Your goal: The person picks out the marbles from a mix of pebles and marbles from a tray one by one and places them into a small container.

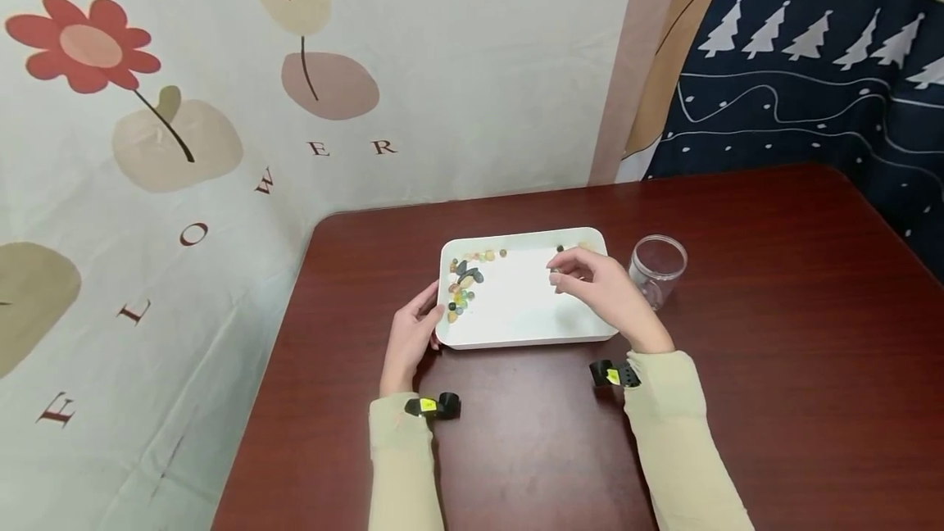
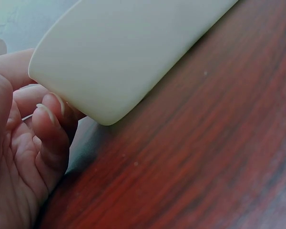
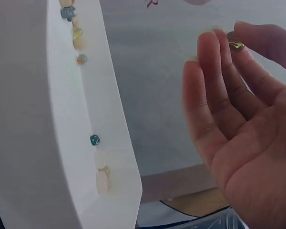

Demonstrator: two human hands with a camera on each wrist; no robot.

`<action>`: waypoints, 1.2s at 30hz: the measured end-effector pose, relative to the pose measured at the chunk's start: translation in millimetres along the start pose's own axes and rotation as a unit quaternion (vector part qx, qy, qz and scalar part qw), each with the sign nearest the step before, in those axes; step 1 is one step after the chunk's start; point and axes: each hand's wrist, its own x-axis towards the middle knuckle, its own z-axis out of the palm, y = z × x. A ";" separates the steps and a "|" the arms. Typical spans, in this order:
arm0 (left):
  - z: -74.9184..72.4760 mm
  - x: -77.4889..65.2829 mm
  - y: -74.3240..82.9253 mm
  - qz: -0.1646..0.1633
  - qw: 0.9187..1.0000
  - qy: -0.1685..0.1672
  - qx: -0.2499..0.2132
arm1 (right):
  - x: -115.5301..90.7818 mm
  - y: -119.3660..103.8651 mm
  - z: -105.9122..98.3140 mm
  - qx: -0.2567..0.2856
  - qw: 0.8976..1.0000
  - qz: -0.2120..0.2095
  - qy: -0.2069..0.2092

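A white rectangular tray (image 1: 516, 301) sits on the table, its left end gripped by my left hand (image 1: 409, 338). In the left wrist view, curled fingers (image 2: 52, 117) touch the tray's corner. Small colored stones and beads (image 1: 463, 295) cluster along the tray's left side, with a few more by the far edge. Over the right part of the tray, my right hand (image 1: 608, 289) pinches a small dark bead with yellow streaks (image 3: 236, 44) between thumb and forefinger. A teal bead (image 3: 95, 140) and pale stones (image 3: 103, 181) lie near the tray's far right corner.
A clear round jar (image 1: 659, 265) without a lid stands just right of the tray, close to my right forearm. The reddish-brown table (image 1: 774, 351) meets a flower-printed cloth (image 1: 472, 105) at the back. A dark blue tree-patterned cloth (image 1: 804, 105) hangs at the right.
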 end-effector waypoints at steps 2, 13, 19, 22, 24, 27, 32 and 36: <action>-0.6 0.4 1.1 0.000 1.000 -0.001 -0.002 | 0.1 0.7 -2.3 0.003 1.000 0.001 -0.002; 0.6 1.2 0.3 -0.004 1.000 -0.003 -0.003 | -2.6 3.0 -18.0 -0.004 1.000 0.001 0.029; -0.4 0.0 2.3 -0.006 1.000 -0.002 0.007 | -6.6 2.7 -29.3 -0.001 0.998 -0.002 0.059; -1.4 -0.4 3.4 -0.008 1.000 -0.002 0.009 | -7.6 3.1 -33.7 0.001 0.998 -0.002 0.068; -1.4 -0.1 3.6 -0.008 1.000 -0.002 0.009 | -8.8 2.9 -36.4 0.002 0.997 -0.002 0.071; -0.9 0.8 3.9 -0.006 1.000 -0.002 0.009 | -11.7 0.4 -40.7 -0.006 0.997 -0.002 0.079; -0.4 1.9 4.0 -0.003 1.000 -0.001 0.009 | -17.8 -4.8 -46.0 -0.019 0.994 -0.011 0.103; -0.6 1.1 3.4 -0.010 1.000 -0.003 0.013 | -21.6 -5.7 -47.8 -0.025 0.991 -0.033 0.128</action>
